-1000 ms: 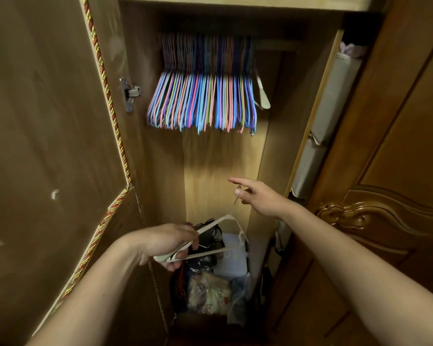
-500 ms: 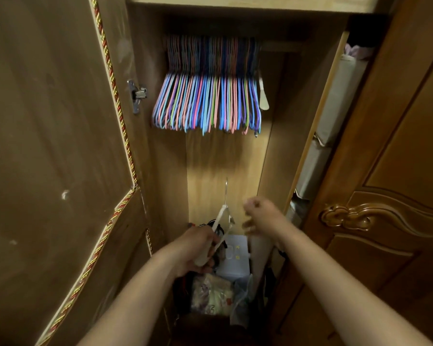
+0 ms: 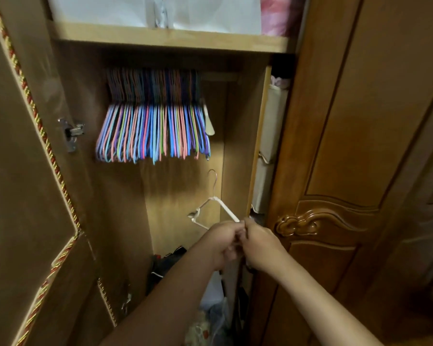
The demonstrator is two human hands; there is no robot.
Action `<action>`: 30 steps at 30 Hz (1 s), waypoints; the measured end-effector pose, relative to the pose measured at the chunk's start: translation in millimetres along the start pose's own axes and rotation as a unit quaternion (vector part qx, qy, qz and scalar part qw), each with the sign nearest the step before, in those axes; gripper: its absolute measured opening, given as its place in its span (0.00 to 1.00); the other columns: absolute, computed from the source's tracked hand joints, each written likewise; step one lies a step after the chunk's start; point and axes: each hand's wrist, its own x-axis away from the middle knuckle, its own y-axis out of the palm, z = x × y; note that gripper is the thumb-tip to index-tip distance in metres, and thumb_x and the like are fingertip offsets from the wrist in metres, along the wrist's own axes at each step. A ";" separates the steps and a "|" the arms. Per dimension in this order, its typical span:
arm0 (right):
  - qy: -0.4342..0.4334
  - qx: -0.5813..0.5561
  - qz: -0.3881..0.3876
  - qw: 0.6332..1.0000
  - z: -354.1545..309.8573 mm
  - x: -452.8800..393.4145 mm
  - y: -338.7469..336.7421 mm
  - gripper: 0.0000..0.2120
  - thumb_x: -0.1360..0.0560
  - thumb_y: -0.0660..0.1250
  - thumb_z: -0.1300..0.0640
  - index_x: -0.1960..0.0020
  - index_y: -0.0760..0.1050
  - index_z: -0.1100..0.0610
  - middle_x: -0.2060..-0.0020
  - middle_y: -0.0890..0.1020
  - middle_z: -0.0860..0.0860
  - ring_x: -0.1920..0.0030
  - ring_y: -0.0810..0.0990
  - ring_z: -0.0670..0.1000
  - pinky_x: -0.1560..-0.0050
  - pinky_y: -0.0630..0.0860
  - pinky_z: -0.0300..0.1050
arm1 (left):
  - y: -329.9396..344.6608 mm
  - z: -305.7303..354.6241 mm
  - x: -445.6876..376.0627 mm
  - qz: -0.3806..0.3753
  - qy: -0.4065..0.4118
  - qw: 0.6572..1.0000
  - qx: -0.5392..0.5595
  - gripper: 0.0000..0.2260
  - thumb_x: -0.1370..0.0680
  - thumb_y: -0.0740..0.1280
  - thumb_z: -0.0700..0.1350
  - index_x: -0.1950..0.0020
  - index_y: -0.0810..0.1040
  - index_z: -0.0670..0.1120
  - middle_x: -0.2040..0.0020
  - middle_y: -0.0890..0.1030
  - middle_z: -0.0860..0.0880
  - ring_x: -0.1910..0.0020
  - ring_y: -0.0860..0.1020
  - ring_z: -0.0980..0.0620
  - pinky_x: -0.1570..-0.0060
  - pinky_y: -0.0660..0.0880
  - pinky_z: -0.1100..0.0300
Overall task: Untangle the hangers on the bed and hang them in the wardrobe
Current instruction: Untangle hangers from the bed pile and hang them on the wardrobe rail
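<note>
Both hands now meet at the white hanger's (image 3: 216, 208) near-right end; left hand (image 3: 223, 243) & right hand (image 3: 259, 245) pinch it. Hook points up, below & right of hung hangers (image 3: 153, 131).

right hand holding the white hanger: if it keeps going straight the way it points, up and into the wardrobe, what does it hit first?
Likely nothing soon. The right hand and left hand grip the white hanger; its hook leads, with open space above. Further up, the row of coloured hangers or the rail looks first, though depth is unclear.
</note>
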 end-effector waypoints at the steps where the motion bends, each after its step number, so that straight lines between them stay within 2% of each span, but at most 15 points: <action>1: -0.002 0.002 0.020 1.000 0.0 -3.2 -7.7 0.12 0.19 0.54 0.52 0.38 0.71 0.50 0.43 0.81 0.58 0.42 0.79 0.63 0.49 0.76 0.51 | 4.2 8.0 2.0 -0.002 -0.003 1.000 0.007 0.11 0.18 0.62 0.45 0.58 0.76 0.44 0.66 0.77 0.46 0.68 0.76 0.50 0.66 0.77 0.59; 4: -0.002 0.032 0.088 0.996 -9.7 -15.6 -38.6 0.15 0.19 0.56 0.53 0.34 0.71 0.47 0.45 0.83 0.56 0.45 0.81 0.60 0.49 0.78 0.50 | 2.8 42.0 9.8 -0.001 0.018 0.999 -0.035 0.11 0.17 0.61 0.51 0.49 0.79 0.46 0.57 0.79 0.46 0.61 0.81 0.46 0.57 0.82 0.51; 6: -0.001 0.036 0.134 0.990 -13.7 -25.1 -58.4 0.17 0.19 0.58 0.53 0.31 0.70 0.47 0.50 0.83 0.52 0.53 0.83 0.54 0.55 0.81 0.46 | -8.3 64.9 17.6 0.042 0.060 0.991 -0.115 0.11 0.17 0.62 0.51 0.40 0.77 0.47 0.53 0.77 0.46 0.58 0.82 0.45 0.51 0.82 0.48; 7: -0.006 0.034 0.161 0.986 -20.2 -33.3 -71.5 0.18 0.19 0.59 0.53 0.29 0.70 0.47 0.52 0.83 0.50 0.56 0.84 0.51 0.57 0.82 0.44 | -16.5 82.5 23.1 0.073 0.097 0.980 -0.155 0.11 0.17 0.61 0.49 0.39 0.77 0.47 0.51 0.77 0.46 0.58 0.81 0.46 0.51 0.81 0.49; 9: -0.017 0.035 0.183 0.982 -30.1 -45.7 -89.3 0.20 0.19 0.60 0.54 0.27 0.69 0.48 0.53 0.83 0.49 0.58 0.83 0.48 0.59 0.81 0.39 | -36.4 109.4 31.1 0.129 0.153 0.947 -0.252 0.09 0.17 0.61 0.47 0.42 0.79 0.48 0.51 0.79 0.47 0.58 0.80 0.48 0.52 0.80 0.54; 11: -0.040 0.025 0.202 0.978 -45.5 -61.0 -103.2 0.21 0.19 0.62 0.56 0.27 0.69 0.50 0.51 0.83 0.50 0.58 0.83 0.47 0.60 0.81 0.38 | -57.8 137.3 38.4 0.175 0.204 0.902 -0.339 0.08 0.18 0.61 0.47 0.46 0.80 0.50 0.52 0.82 0.49 0.56 0.81 0.50 0.53 0.79 0.55; 14: -0.070 0.011 0.230 0.971 -66.9 -92.6 -116.0 0.22 0.20 0.62 0.59 0.26 0.69 0.52 0.46 0.83 0.53 0.52 0.84 0.51 0.52 0.83 0.46 | -87.8 162.4 41.9 0.230 0.233 0.840 -0.433 0.07 0.18 0.63 0.47 0.51 0.80 0.50 0.55 0.81 0.50 0.60 0.78 0.54 0.58 0.75 0.59; 17: -0.087 0.004 0.252 0.964 -91.8 -138.9 -130.0 0.22 0.20 0.62 0.60 0.26 0.69 0.53 0.43 0.82 0.55 0.49 0.83 0.54 0.48 0.82 0.48 | -112.4 181.9 49.6 0.279 0.242 0.803 -0.468 0.07 0.18 0.63 0.46 0.50 0.81 0.48 0.53 0.82 0.49 0.54 0.79 0.52 0.51 0.76 0.57; 19: -0.093 -0.004 0.263 0.960 -107.6 -166.6 -139.4 0.23 0.20 0.62 0.59 0.26 0.69 0.53 0.42 0.82 0.56 0.46 0.82 0.56 0.45 0.80 0.50 | -125.2 194.0 53.7 0.307 0.243 0.786 -0.479 0.07 0.18 0.64 0.46 0.52 0.81 0.48 0.55 0.82 0.49 0.54 0.80 0.52 0.54 0.75 0.58; 23: -0.093 -0.019 0.264 0.960 -126.5 -214.8 -148.1 0.23 0.20 0.59 0.56 0.25 0.68 0.48 0.42 0.82 0.58 0.42 0.80 0.62 0.42 0.77 0.53 | -138.3 211.1 55.0 0.339 0.249 0.772 -0.478 0.07 0.19 0.64 0.45 0.53 0.81 0.47 0.57 0.83 0.49 0.55 0.79 0.51 0.52 0.75 0.57; 28: -0.087 -0.020 0.220 0.971 -127.3 -245.3 -123.0 0.24 0.20 0.56 0.55 0.24 0.64 0.46 0.44 0.81 0.56 0.44 0.80 0.60 0.46 0.79 0.52 | -147.5 211.8 49.6 0.346 0.255 0.775 -0.462 0.08 0.19 0.65 0.45 0.56 0.81 0.45 0.61 0.82 0.48 0.59 0.79 0.51 0.59 0.72 0.59; 30: -0.099 -0.024 0.203 0.974 -123.2 -249.5 -110.2 0.23 0.18 0.55 0.53 0.23 0.63 0.47 0.50 0.82 0.53 0.50 0.81 0.56 0.52 0.81 0.50 | -149.8 209.6 46.2 0.341 0.246 0.784 -0.457 0.08 0.19 0.65 0.45 0.54 0.81 0.46 0.59 0.83 0.47 0.57 0.80 0.51 0.58 0.74 0.58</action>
